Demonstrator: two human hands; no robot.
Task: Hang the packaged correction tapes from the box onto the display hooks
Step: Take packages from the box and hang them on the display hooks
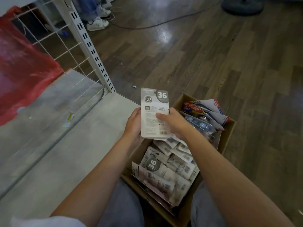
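both hands grip packet – over box

wood floor, cardboard box, cable

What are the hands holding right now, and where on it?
Both hands hold a small stack of packaged correction tapes: left hand along its left edge, right hand across its lower right side.

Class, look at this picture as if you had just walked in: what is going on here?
A person crouches over a cardboard box full of packaged correction tapes. Both hands hold a small stack of packs above the box: the left hand grips its left edge, and the right hand holds the right side with the thumb across the front. A white wire display rack stands to the left. Nothing has been hung yet in this view.
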